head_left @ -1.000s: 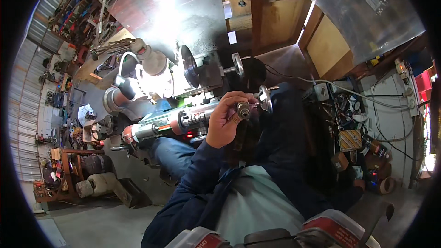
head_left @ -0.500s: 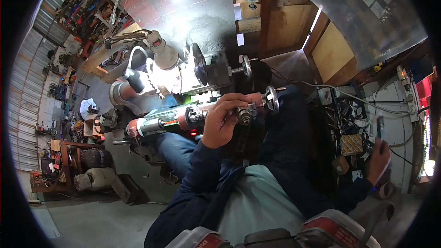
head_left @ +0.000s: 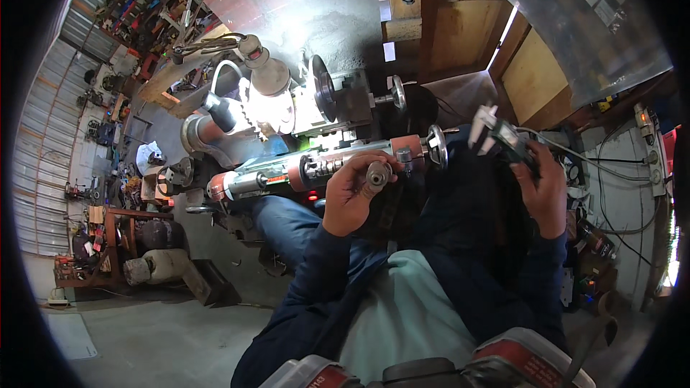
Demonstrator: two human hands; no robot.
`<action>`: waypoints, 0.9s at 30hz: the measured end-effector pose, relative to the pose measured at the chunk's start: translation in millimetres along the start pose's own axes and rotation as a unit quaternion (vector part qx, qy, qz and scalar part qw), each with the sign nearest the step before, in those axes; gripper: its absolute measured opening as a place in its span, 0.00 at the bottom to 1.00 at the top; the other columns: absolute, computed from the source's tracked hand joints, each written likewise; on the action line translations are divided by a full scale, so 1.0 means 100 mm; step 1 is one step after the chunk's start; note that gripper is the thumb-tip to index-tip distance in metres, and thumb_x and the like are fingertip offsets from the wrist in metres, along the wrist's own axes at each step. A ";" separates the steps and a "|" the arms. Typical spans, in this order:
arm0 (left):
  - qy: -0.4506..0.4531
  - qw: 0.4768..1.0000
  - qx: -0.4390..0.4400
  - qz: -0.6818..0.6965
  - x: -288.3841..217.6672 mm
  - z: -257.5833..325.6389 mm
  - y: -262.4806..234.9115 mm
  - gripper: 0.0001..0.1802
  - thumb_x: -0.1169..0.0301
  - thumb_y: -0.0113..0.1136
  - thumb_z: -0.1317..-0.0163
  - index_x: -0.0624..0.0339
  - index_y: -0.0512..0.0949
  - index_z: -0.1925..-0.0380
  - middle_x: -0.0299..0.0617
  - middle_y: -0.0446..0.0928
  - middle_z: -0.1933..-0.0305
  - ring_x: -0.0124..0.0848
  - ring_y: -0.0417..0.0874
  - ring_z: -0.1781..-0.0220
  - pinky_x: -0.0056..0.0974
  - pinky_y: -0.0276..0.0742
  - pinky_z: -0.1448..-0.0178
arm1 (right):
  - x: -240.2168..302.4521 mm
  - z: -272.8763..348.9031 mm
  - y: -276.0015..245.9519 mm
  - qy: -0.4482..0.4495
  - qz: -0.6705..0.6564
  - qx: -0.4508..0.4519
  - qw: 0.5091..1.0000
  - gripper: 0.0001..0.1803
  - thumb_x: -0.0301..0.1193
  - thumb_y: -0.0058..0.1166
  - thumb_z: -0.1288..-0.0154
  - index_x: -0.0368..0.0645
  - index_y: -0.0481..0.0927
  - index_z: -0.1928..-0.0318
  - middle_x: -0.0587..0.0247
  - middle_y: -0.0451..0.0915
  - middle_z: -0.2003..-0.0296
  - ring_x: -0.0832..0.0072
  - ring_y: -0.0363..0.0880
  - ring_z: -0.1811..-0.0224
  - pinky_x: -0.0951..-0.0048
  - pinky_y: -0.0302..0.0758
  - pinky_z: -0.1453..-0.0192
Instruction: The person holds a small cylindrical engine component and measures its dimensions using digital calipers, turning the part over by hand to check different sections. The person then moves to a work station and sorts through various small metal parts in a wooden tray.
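Well, nearest me, at the lower middle of the frame, I have the wearer's pale green shirt [head_left: 399,294] under a dark jacket [head_left: 305,309]. Above it the two hands are well apart: the left hand [head_left: 348,201], at centre, is closed around a small metal part [head_left: 378,174] whose round end faces my camera, and the right hand [head_left: 543,190], right of centre, grips a caliper [head_left: 503,136] that tilts toward the upper left. Just beyond the left hand I see a red-and-grey machine [head_left: 293,174] running across mid-frame, with a metal handwheel [head_left: 436,147] at its right end. Past that a grey-shaded lamp [head_left: 269,77] glares left of centre, wooden panels [head_left: 532,75] fill part of the upper right, and crowded shelves [head_left: 140,3] recede at upper left
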State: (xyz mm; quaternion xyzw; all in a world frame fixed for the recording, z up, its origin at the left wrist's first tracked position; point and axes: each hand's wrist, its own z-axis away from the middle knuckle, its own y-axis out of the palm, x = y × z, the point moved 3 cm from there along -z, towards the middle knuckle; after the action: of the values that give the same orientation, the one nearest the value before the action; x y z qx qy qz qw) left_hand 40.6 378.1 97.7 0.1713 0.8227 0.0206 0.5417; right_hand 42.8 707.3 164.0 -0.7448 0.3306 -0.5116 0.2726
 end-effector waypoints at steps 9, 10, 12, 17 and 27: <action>-0.090 0.994 0.011 0.063 0.15 0.16 0.03 0.24 0.69 0.65 0.32 0.67 0.72 0.40 0.47 0.78 0.42 0.39 0.81 0.41 0.40 0.79 0.37 | 0.45 -0.24 0.33 -0.132 -0.019 0.102 0.986 0.36 0.25 0.59 0.40 0.43 0.65 0.30 0.46 0.83 0.58 0.49 0.84 0.60 0.55 0.80 0.57; -0.094 0.994 0.015 0.058 0.15 0.16 0.03 0.24 0.69 0.65 0.32 0.67 0.72 0.40 0.46 0.78 0.42 0.38 0.81 0.41 0.40 0.79 0.37 | 0.50 -0.25 0.36 -0.154 -0.023 0.104 0.982 0.36 0.25 0.58 0.41 0.43 0.65 0.30 0.46 0.83 0.57 0.50 0.84 0.59 0.55 0.80 0.56; -0.105 0.993 0.017 0.047 0.17 0.17 0.06 0.24 0.69 0.65 0.32 0.67 0.73 0.40 0.46 0.78 0.43 0.36 0.81 0.42 0.40 0.79 0.37 | 0.56 -0.27 0.42 -0.194 -0.026 0.106 0.975 0.38 0.24 0.57 0.43 0.41 0.65 0.30 0.47 0.83 0.55 0.51 0.84 0.58 0.55 0.80 0.54; -0.114 0.992 0.005 -0.061 0.15 0.17 0.03 0.22 0.68 0.67 0.34 0.67 0.76 0.44 0.43 0.80 0.45 0.32 0.82 0.45 0.37 0.77 0.39 | 0.66 -0.30 0.46 -0.230 0.007 0.168 0.959 0.38 0.25 0.58 0.43 0.40 0.64 0.30 0.48 0.83 0.54 0.53 0.84 0.56 0.57 0.81 0.52; -0.071 0.974 0.014 -0.213 0.06 0.11 0.00 0.21 0.69 0.70 0.38 0.67 0.78 0.48 0.47 0.83 0.49 0.35 0.84 0.49 0.36 0.77 0.43 | 0.59 -0.29 0.50 -0.271 0.007 0.199 0.942 0.37 0.27 0.61 0.45 0.40 0.68 0.32 0.52 0.81 0.57 0.56 0.83 0.57 0.58 0.80 0.54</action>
State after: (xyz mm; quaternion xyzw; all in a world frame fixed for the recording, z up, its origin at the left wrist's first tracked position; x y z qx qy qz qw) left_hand 48.6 378.4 88.1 0.0010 0.7996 -0.1192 0.5885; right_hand 19.9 627.8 170.9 -0.7835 0.1409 -0.3441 0.4978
